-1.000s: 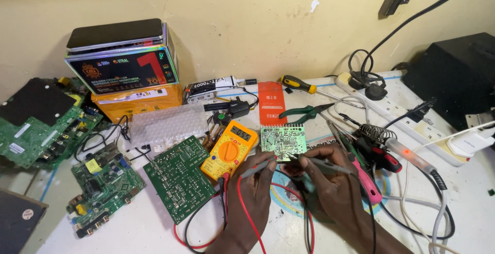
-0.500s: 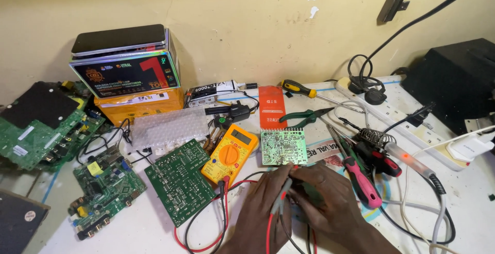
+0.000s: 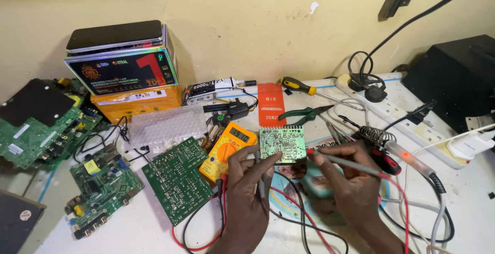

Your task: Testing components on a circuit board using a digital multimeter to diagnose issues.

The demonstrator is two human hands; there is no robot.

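Observation:
A small green circuit board (image 3: 281, 143) stands tilted up beside a yellow multimeter (image 3: 227, 144). My left hand (image 3: 247, 187) rests its fingertips against the board's lower left edge and holds a black probe (image 3: 261, 179) between its fingers. With my right hand (image 3: 348, 182) I grip a red probe (image 3: 350, 162) like a pen. Its tip touches the board's lower right edge. Red and black leads (image 3: 216, 223) run from the meter across the table under my wrists.
A larger green board (image 3: 175, 179) lies left of the meter, with more boards (image 3: 36, 125) at the far left. Stacked boxes (image 3: 124, 73), a screwdriver (image 3: 304, 86) and pliers (image 3: 304, 113) sit behind. At the right are a soldering iron (image 3: 412, 161), its coil stand (image 3: 376, 135) and a power strip (image 3: 397, 112).
Both hands have moved up from the table in front of the board to the small board. The red probe tip now touches its right edge.

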